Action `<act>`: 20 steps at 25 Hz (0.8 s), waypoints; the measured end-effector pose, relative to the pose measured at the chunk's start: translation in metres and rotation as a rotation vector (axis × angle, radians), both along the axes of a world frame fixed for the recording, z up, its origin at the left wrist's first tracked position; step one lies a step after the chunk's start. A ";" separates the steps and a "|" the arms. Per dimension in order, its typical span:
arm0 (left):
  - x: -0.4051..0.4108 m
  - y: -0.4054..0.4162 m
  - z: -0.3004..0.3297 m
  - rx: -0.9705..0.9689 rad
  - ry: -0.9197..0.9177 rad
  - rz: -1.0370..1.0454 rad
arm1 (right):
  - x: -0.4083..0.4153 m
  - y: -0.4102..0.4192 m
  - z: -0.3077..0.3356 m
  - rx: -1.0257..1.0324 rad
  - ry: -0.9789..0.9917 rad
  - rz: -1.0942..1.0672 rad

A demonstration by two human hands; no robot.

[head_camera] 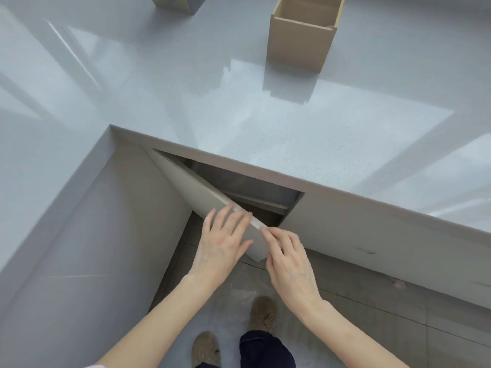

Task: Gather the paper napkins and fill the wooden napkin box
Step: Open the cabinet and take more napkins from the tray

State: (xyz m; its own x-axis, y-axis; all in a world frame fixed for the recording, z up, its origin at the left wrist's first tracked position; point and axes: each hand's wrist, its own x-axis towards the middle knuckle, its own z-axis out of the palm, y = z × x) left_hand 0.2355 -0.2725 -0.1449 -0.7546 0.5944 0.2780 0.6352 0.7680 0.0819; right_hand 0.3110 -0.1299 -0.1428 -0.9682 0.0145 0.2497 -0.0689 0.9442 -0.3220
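Both hands work the free edge of the ajar cabinet door point(212, 197): left hand point(221, 244) spread flat, right hand point(288, 258) pinching it. The wooden napkin box point(300, 41) stands well apart on the surface point(186, 96); no napkins show.

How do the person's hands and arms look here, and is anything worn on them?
Both arms are bare from the wrists back to the bottom of the picture. The left hand and the right hand carry no gloves, and no rings, watch or bracelet show. A small piece of pink sleeve appears at the bottom edge by the left arm. No sleeve shows on the right arm.
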 end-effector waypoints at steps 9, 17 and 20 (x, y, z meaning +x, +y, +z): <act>0.022 -0.071 0.006 0.031 -0.006 -0.092 | 0.045 -0.072 0.000 -0.289 -0.102 -0.046; 0.045 -0.153 0.012 0.054 -0.015 -0.087 | 0.067 -0.158 0.007 -0.341 -0.231 0.065; 0.047 -0.183 0.013 0.015 -0.043 -0.073 | 0.067 -0.193 0.007 -0.376 -0.263 0.070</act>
State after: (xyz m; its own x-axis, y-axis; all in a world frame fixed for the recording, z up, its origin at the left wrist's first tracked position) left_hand 0.2828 -0.4558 -0.1318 -0.7205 0.6446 0.2556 0.6853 0.7181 0.1210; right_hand 0.3777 -0.3234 -0.1361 -0.9998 -0.0111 -0.0140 0.0008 0.7547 -0.6561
